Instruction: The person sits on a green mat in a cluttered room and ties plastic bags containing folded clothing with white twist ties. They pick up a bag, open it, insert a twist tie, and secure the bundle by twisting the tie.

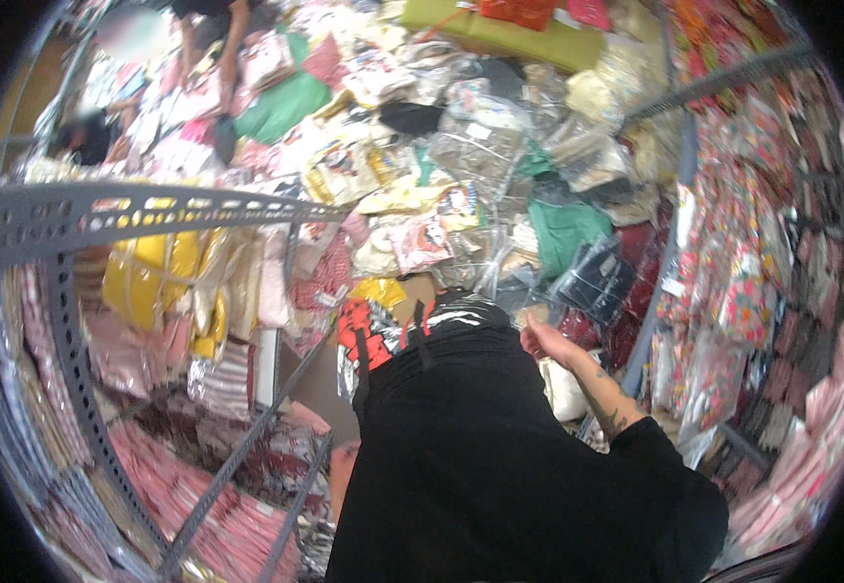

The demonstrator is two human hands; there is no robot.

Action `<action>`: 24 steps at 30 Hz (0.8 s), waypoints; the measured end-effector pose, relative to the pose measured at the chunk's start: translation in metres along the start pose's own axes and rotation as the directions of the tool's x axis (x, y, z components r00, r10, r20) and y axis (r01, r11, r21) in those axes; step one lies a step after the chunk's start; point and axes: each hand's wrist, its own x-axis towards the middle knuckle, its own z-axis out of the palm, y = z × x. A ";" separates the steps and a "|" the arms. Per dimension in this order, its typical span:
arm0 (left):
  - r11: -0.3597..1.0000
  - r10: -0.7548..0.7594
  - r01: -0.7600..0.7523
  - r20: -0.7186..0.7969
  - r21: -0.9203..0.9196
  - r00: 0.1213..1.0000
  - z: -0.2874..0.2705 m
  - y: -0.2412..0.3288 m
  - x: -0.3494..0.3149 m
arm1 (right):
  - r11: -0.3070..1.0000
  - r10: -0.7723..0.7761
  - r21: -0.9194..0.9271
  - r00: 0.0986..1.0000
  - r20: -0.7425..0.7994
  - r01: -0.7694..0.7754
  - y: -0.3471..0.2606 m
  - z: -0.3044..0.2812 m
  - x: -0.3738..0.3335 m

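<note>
My right hand (pixel 542 340) hangs beside my black shirt (pixel 509 457), its fingers loosely stretched out and nothing visible in them. Beyond it lie a dark navy bagged garment (pixel 594 280) and a green bundle (pixel 568 235). A white bag (pixel 563 391) is just below the hand, partly covered by my forearm. Of my left arm only a strip of skin shows at the shirt's left edge; the left hand is hidden. A red packet with black marks (pixel 364 333) sits in front of my left side.
Bagged clothes (pixel 471 146) cover the floor ahead in a loose heap. Grey perforated metal racks (pixel 150 216) with folded garments (pixel 199 505) stand at left. On the right, flowered garments (pixel 733 243) fill another rack. Another person's arms (pixel 230 63) reach into the heap at far left.
</note>
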 end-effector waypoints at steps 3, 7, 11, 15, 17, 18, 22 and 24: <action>0.999 -0.041 0.036 -0.300 -0.022 0.953 -0.028 0.018 -0.038 | 0.987 -0.158 -0.056 0.944 -0.291 0.148 -0.032 0.006 0.016; 0.978 0.179 -0.203 -0.685 0.046 0.706 -0.070 0.126 0.022 | 0.897 -0.352 -0.361 0.905 -0.236 0.255 -0.020 -0.002 0.083; 0.870 0.354 -0.482 -0.818 0.109 0.454 -0.111 0.215 0.091 | 0.772 -0.320 -0.611 0.938 -0.135 0.175 -0.001 0.021 0.129; 0.767 0.390 -0.585 -0.915 0.264 0.099 -0.139 0.271 0.144 | 0.910 -0.294 -0.306 0.956 0.001 0.280 -0.045 0.022 0.099; 0.695 0.376 -0.681 -0.924 0.232 0.069 -0.151 0.287 0.167 | 0.894 -0.335 -0.325 0.942 -0.023 0.310 -0.095 0.034 0.059; 0.658 0.368 -0.731 -0.924 0.180 0.104 -0.154 0.302 0.170 | 0.880 -0.349 -0.351 0.937 -0.023 0.319 -0.101 0.032 0.051; 0.650 0.234 -0.751 -0.971 0.115 0.054 -0.166 0.311 0.206 | 0.826 -0.328 -0.488 0.945 -0.007 0.283 -0.129 0.039 0.049; 0.709 0.243 -0.668 -0.967 0.228 -0.073 -0.171 0.304 0.221 | 0.785 -0.296 -0.578 0.955 -0.034 0.223 -0.136 0.039 0.063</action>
